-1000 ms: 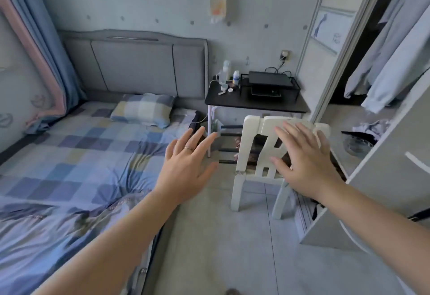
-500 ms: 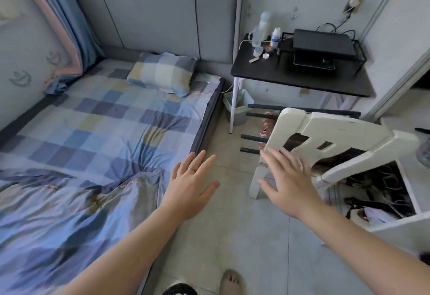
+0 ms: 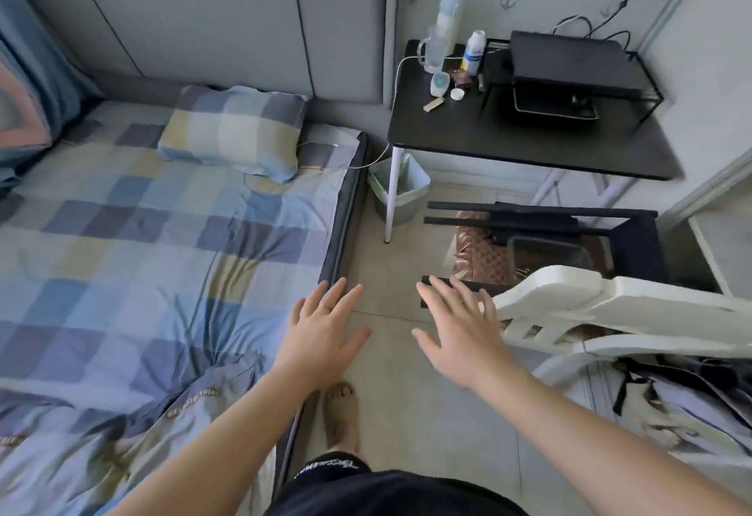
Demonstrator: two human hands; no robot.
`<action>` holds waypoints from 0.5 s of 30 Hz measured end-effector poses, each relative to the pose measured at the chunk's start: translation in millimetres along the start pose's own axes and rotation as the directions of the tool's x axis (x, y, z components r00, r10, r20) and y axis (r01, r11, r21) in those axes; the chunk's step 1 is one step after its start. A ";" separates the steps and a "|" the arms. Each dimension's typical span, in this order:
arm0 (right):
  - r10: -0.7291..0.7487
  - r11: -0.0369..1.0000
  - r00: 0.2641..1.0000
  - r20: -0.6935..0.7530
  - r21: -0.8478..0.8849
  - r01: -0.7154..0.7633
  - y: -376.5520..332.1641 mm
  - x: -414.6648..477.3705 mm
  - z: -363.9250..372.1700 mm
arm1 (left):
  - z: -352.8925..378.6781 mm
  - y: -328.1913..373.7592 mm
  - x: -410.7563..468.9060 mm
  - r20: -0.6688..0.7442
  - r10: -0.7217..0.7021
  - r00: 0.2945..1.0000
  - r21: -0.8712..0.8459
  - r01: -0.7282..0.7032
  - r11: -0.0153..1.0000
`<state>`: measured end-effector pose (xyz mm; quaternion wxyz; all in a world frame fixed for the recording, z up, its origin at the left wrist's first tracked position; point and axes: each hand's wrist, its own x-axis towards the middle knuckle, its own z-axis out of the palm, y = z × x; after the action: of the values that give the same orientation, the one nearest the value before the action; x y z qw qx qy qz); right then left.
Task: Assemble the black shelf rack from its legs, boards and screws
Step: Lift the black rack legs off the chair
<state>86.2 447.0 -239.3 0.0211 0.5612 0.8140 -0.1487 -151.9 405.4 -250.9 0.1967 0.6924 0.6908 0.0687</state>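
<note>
The black shelf rack (image 3: 635, 238) lies on its side on the floor under the black side table, its legs (image 3: 488, 206) pointing left. A white chair partly covers its lower part. My left hand (image 3: 321, 336) hovers over the floor beside the bed edge, fingers spread and holding nothing. My right hand (image 3: 460, 332) is stretched out flat, fingers straight, just left of the chair and in front of one black leg. Neither hand touches the rack. No loose screws or boards show.
A white chair (image 3: 602, 304) leans in at the right, in front of the rack. A black side table (image 3: 508, 141) carries bottles and a black wire stand. A grey bin (image 3: 407, 190) stands by its white leg. The bed (image 3: 142, 251) fills the left. My sandalled foot (image 3: 342, 414) is on the tiles.
The view has tipped down and moved closer to the floor. Both hands have come lower, still spread and holding nothing. The right hand has slid off the chair back to its left.
</note>
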 end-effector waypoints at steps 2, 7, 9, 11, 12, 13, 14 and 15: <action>0.046 0.998 0.998 0.043 -0.038 -0.044 -0.4 33.8 6.6 | -5.7 -16.4 37.9 0.057 0.032 0.998 0.019 -0.033 0.999; 0.220 0.976 0.968 0.123 -0.027 -0.218 11.5 102.5 23.7 | -14.2 -36.6 128.3 0.242 0.142 0.960 0.084 -0.166 0.982; 0.287 0.957 0.949 0.133 -0.005 -0.289 20.2 121.2 29.3 | -13.8 -35.6 159.9 0.300 0.173 0.938 0.093 -0.210 0.973; 0.340 0.937 0.926 0.165 0.020 -0.348 30.2 140.6 32.1 | -11.3 -32.0 194.9 0.362 0.207 0.909 0.125 -0.267 0.956; 0.362 0.927 0.914 0.181 0.034 -0.374 35.8 150.2 32.3 | -8.5 -29.7 213.7 0.382 0.223 0.897 0.142 -0.295 0.945; 0.388 0.914 0.902 0.189 0.046 -0.403 42.3 159.5 33.1 | -5.4 -26.3 232.5 0.395 0.236 0.888 0.157 -0.318 0.935; 0.421 0.897 0.887 0.191 0.059 -0.439 49.7 168.4 34.8 | -2.4 -21.8 251.7 0.409 0.244 0.879 0.173 -0.338 0.925; 0.459 0.872 0.866 0.200 0.086 -0.482 57.9 177.9 36.0 | 0.9 -16.7 271.7 0.427 0.249 0.869 0.187 -0.354 0.916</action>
<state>69.0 617.8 -322.2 0.0900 0.7280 0.6355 -0.2410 -157.2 672.0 -305.9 0.2262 0.8115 0.5221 -0.1329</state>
